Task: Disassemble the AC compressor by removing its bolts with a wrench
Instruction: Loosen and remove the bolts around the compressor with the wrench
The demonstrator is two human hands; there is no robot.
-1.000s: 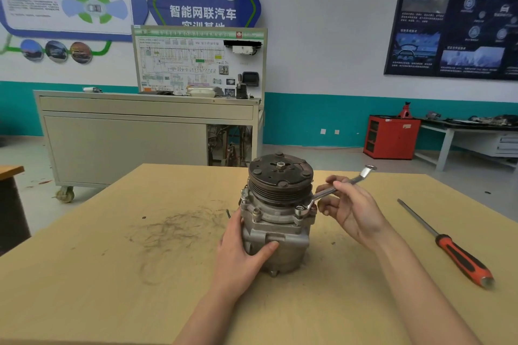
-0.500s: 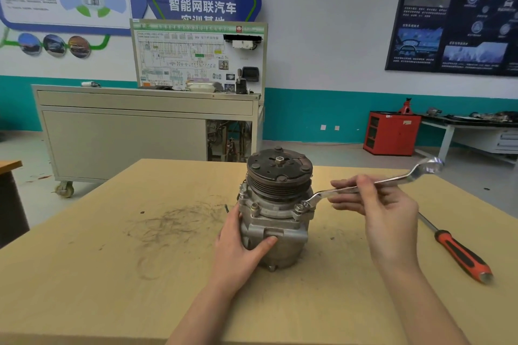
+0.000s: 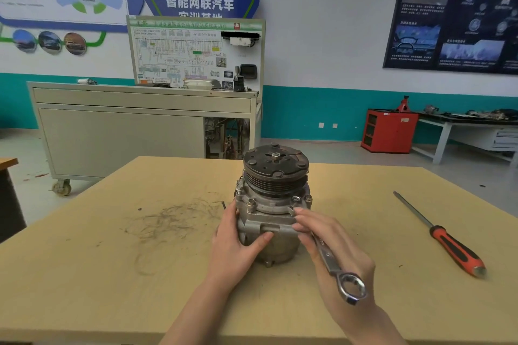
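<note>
The grey metal AC compressor (image 3: 273,213) stands upright in the middle of the wooden table (image 3: 112,274), its dark pulley disc on top. Several bolts ring its upper flange. My left hand (image 3: 238,249) grips the compressor's lower left side, thumb across the front. My right hand (image 3: 333,249) holds a silver ring wrench (image 3: 330,258). One ring end sits on a bolt at the flange's front right. The shaft slants down toward me and the free ring end sticks out over my wrist.
A screwdriver (image 3: 445,241) with a red-and-black handle lies on the table to the right. Dark scuff marks stain the table left of the compressor. A wheeled grey training cabinet (image 3: 120,131) stands behind the table, and a red cabinet (image 3: 388,130) sits by the far wall.
My right hand has swung the wrench's handle clockwise, from pointing right and away to pointing toward me, with the ring end staying on the front-right bolt. My left hand stays put.
</note>
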